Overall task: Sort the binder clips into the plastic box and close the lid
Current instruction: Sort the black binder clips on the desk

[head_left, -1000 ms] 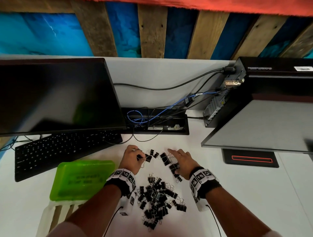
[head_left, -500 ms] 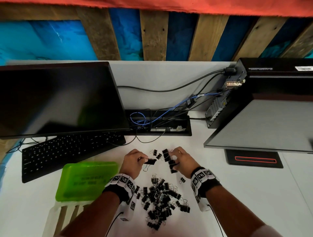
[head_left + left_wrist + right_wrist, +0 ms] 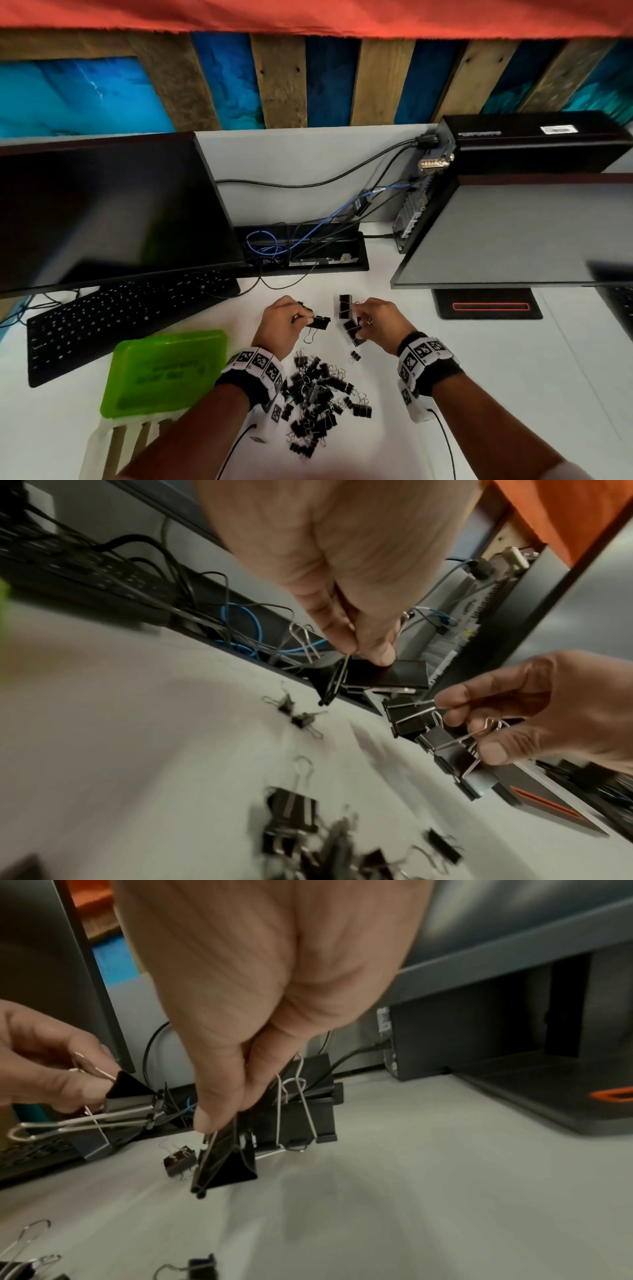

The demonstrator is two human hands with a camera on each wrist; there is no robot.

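Black metal binder clips (image 3: 320, 397) mostly lie piled at 6 o'clock; left hand (image 3: 279, 325) and right hand (image 3: 376, 323) each pinch some; green-lidded plastic box (image 3: 164, 373) sits shut, unfilled.

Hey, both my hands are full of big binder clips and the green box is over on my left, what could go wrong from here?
1. The right hand pinches several large clips only by their wire handles; one might slip out and drop on the way across.
2. The green lid looks closed, and the left hand is busy with its own clip, so opening the box could be awkward.
3. A forearm crossing the pile of small clips might scatter them.
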